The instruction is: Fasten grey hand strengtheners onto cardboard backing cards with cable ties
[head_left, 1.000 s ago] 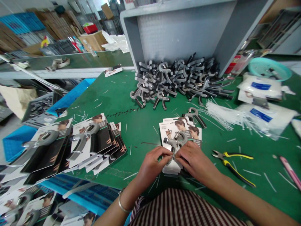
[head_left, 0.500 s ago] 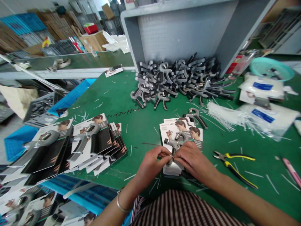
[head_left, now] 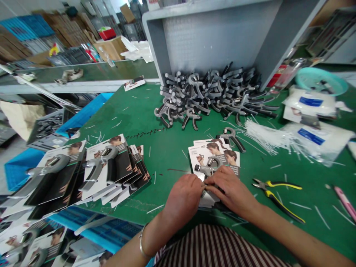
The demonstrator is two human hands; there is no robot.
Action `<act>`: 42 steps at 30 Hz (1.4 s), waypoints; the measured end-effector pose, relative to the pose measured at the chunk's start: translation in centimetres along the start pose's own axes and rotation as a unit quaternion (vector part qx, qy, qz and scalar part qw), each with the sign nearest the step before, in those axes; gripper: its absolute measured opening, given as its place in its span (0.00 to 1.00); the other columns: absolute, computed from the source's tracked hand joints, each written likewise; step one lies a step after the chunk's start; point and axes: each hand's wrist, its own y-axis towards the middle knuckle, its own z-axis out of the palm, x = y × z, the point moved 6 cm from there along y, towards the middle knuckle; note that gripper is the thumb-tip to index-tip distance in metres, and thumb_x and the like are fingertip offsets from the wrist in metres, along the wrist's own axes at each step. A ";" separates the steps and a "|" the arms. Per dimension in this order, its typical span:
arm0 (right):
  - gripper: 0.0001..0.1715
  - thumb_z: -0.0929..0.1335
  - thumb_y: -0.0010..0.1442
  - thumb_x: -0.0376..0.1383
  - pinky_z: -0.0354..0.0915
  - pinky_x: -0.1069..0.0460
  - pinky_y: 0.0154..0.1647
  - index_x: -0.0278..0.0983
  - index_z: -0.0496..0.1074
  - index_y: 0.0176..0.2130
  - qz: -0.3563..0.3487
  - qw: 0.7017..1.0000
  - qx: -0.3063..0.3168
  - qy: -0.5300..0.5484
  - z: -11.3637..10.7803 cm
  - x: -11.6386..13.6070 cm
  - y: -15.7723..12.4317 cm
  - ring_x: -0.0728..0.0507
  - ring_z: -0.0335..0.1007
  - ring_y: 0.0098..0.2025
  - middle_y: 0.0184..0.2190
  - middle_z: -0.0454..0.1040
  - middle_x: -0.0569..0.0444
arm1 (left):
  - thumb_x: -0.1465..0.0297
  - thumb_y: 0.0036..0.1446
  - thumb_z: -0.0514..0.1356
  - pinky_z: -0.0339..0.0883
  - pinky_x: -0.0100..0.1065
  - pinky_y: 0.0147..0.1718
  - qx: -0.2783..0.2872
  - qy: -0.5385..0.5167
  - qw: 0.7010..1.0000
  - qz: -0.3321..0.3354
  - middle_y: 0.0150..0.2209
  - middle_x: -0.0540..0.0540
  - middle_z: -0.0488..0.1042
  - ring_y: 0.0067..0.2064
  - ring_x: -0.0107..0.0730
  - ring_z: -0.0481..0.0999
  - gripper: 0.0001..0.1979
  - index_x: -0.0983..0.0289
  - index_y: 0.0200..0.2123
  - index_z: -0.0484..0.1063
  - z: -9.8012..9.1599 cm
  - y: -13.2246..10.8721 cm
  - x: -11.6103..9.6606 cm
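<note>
In front of me a grey and black hand grip strengthener (head_left: 211, 165) lies on a small stack of printed backing cards (head_left: 194, 150). Over its near end my left hand (head_left: 183, 196) is closed, knuckles up, its fingertips tucked out of sight. My right hand (head_left: 226, 185) pinches thumb and fingers together right against the left fingertips. Whatever thin piece is between them is too small to make out. A second hand grip strengthener (head_left: 233, 139) lies just behind the cards, beside a loose bundle of white cable ties (head_left: 263, 135).
Yellow-handled pliers (head_left: 278, 196) lie right of my hands, a pink tool (head_left: 344, 202) farther right. Many grips spill from a tipped grey crate (head_left: 217, 37). Carded grips (head_left: 104, 167) are stacked left. Bags (head_left: 319, 141) and a turquoise bowl (head_left: 322, 79) stand at right.
My left hand has rolled over, its back now upward and its fingers curled under, where before it pinched openly. The right hand has barely shifted. The grip strengthener has tilted slightly on the card.
</note>
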 end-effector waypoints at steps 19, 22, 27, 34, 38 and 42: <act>0.07 0.65 0.68 0.36 0.57 0.44 0.49 0.39 0.72 0.38 -0.023 0.996 -0.042 0.073 1.6 0.0 -0.4 0.42 0.64 0.44 0.40 0.74 0.53 | 0.73 0.58 0.62 0.61 0.51 0.57 -0.127 -0.220 0.963 -0.092 0.56 0.61 0.69 0.58 0.45 0.66 0.20 0.61 0.53 0.65 3.2 -2.2 1.9; 0.08 0.65 0.68 0.35 0.57 0.43 0.52 0.39 0.73 0.37 -0.056 0.995 -0.031 0.079 2.2 0.3 -0.3 0.43 0.65 0.47 0.43 0.75 0.52 | 0.76 0.60 0.58 0.62 0.51 0.57 -0.133 -0.198 0.967 -0.091 0.54 0.60 0.70 0.57 0.44 0.68 0.16 0.61 0.51 0.67 3.4 -2.4 2.5; 0.11 0.66 0.67 0.38 0.54 0.39 0.58 0.40 0.76 0.34 -0.011 1.000 -0.021 0.018 1.9 -0.1 -0.5 0.39 0.60 0.55 0.51 0.73 0.52 | 0.73 0.62 0.58 0.64 0.48 0.56 -0.162 -0.202 0.962 -0.088 0.50 0.59 0.73 0.55 0.40 0.71 0.09 0.63 0.46 0.69 2.2 -2.1 4.0; 0.13 0.64 0.68 0.39 0.55 0.37 0.59 0.42 0.71 0.51 0.066 0.994 -0.064 -0.055 -0.8 -4.0 -6.1 0.37 0.59 0.59 0.58 0.67 0.47 | 0.66 0.60 0.60 0.66 0.44 0.54 -0.099 -0.342 0.918 -0.176 0.51 0.61 0.70 0.52 0.39 0.73 0.19 0.64 0.53 0.65 2.2 -0.8 5.8; 0.38 0.66 0.60 0.54 0.55 0.31 0.56 0.36 0.62 0.61 0.213 0.938 -0.091 -0.258 -4.2 -11.6 -15.1 0.27 0.58 0.59 0.61 0.61 0.36 | 0.60 0.53 0.65 0.62 0.49 0.56 -0.076 -0.344 0.911 -0.213 0.55 0.64 0.70 0.55 0.48 0.71 0.33 0.66 0.59 0.62 4.0 0.6 5.9; 0.43 0.68 0.56 0.57 0.63 0.35 0.44 0.36 0.63 0.61 0.282 0.896 0.009 -0.344 -5.5 -16.7 -20.5 0.26 0.63 0.51 0.56 0.66 0.35 | 0.62 0.54 0.63 0.63 0.45 0.53 -0.024 -0.349 0.911 -0.217 0.48 0.60 0.76 0.51 0.48 0.74 0.23 0.64 0.51 0.70 4.2 2.4 5.7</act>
